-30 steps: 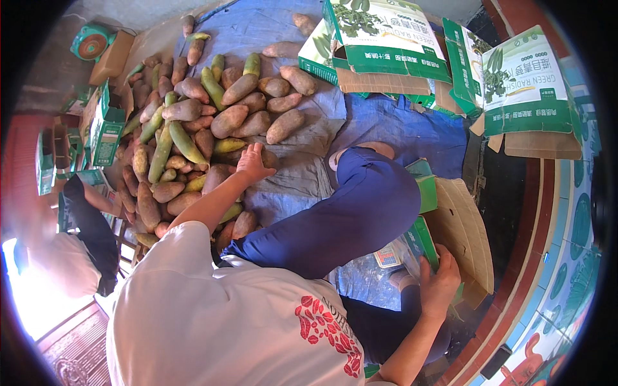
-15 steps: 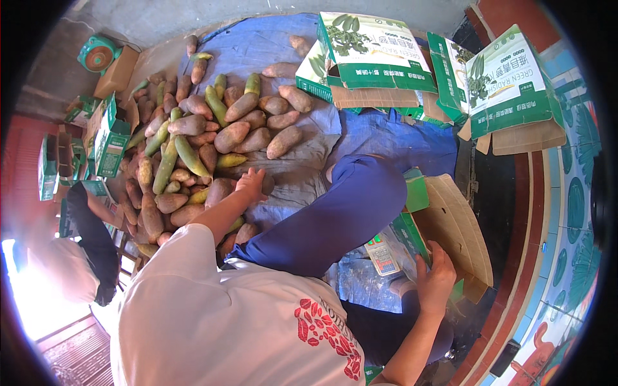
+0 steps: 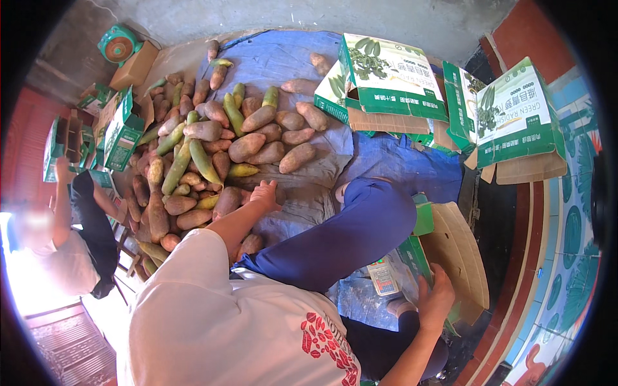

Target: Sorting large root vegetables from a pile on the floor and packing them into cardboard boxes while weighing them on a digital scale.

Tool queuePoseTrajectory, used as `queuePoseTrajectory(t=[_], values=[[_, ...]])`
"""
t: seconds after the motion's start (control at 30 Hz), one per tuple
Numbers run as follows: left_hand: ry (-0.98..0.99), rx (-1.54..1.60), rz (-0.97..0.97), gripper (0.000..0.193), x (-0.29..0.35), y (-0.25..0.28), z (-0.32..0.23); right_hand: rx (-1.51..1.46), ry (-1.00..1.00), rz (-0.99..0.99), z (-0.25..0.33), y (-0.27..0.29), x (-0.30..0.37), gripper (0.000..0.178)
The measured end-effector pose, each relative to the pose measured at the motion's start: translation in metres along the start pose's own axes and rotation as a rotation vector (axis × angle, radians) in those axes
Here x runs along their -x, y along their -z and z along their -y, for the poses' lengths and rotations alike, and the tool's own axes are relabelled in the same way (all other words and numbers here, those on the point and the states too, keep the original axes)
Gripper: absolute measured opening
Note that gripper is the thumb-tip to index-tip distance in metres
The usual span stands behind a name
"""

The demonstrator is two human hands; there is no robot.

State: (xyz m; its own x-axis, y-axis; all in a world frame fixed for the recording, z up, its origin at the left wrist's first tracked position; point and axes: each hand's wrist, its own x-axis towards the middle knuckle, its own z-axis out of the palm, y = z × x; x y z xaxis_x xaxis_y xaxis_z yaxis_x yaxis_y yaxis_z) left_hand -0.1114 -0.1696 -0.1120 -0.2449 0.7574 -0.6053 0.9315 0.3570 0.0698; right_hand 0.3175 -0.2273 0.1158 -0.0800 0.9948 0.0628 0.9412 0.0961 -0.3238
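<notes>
Head view: the left hand (image 3: 266, 193) lies spread and empty on the grey cloth (image 3: 302, 193), fingertips just beside the near edge of the heap of roots (image 3: 212, 154) — brown and green ones piled toward the left side of the blue tarp (image 3: 283, 58) on the floor. The right hand (image 3: 438, 297) is clamped on the rim of the open carton (image 3: 454, 257) beside the bent knee. Picking well here, I'd judge, means closing on one loose root at the heap's edge rather than digging under — and keeping the carton mouth steadied and tilted toward the pile.
</notes>
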Motion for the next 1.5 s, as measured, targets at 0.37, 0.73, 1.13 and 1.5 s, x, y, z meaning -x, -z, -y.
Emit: queuePoseTrajectory(t=[0.37, 0.73, 1.13, 1.5], values=[[0.029, 0.042, -0.030, 0.085, 0.007, 0.003, -0.008, 0.012, 0.001, 0.014, 0.000, 0.000, -0.006, 0.039], [0.048, 0.163, -0.041, 0.085, -0.004, 0.005, 0.003, -0.023, -0.122, 0.090, -0.008, 0.014, -0.004, 0.036], [0.095, 0.161, -0.037, 0.088, -0.010, 0.004, -0.001, 0.218, -0.006, -0.006, -0.025, 0.012, 0.003, 0.018], [0.044, 0.091, -0.059, 0.089, -0.012, -0.004, -0.003, 0.354, 0.082, -0.161, -0.029, 0.019, -0.004, 0.021]])
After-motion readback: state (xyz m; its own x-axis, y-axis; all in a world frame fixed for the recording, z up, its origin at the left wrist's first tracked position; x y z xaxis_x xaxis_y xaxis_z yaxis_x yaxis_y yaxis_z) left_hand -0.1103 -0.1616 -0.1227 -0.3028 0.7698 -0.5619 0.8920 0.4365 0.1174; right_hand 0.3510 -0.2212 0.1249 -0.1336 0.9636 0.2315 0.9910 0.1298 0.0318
